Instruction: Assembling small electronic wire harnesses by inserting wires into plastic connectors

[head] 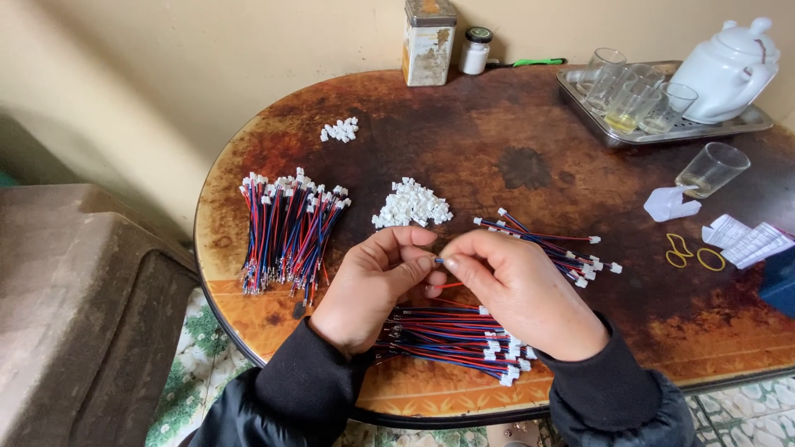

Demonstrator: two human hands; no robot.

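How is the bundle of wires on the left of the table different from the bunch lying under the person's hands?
The left bundle runs away from the person, with white plugs at its far end; the bunch under the hands lies crosswise, white plugs at its right end. The left bundle sits untouched and in full view; the near bunch is partly covered by the left hand and right hand. Both hold red, blue and black wires.

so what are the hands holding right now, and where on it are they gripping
Both hands, left hand and right hand, pinch a thin red and blue wire lead between fingertips, near its end. Whether a connector is on it cannot be told.
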